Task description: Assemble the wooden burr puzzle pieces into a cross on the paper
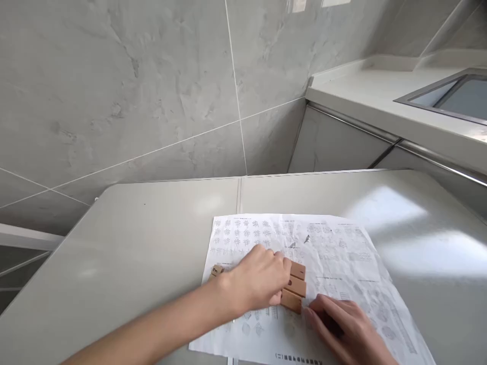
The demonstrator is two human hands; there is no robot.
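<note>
A row of flat wooden blocks (297, 287) with dark marks on their faces lies on a large printed paper sheet (327, 263). My left hand (262, 279) reaches across from the left. Its fingers are curled down at the left ends of these blocks and hide part of them; what they grip is out of sight. Close to the blocks' lower right end is my right hand (342, 324), thumb and forefinger drawn together. Whether anything is between those fingertips I cannot make out. Behind my left wrist shows another wooden block (216, 270) with a number on it.
The creased sheet covers the middle front of a pale table (152, 238) with a seam down its centre. Grey tiled wall (152, 86) rises behind the table's far edge. A white counter (380, 91) with a metal-framed opening stands at the right.
</note>
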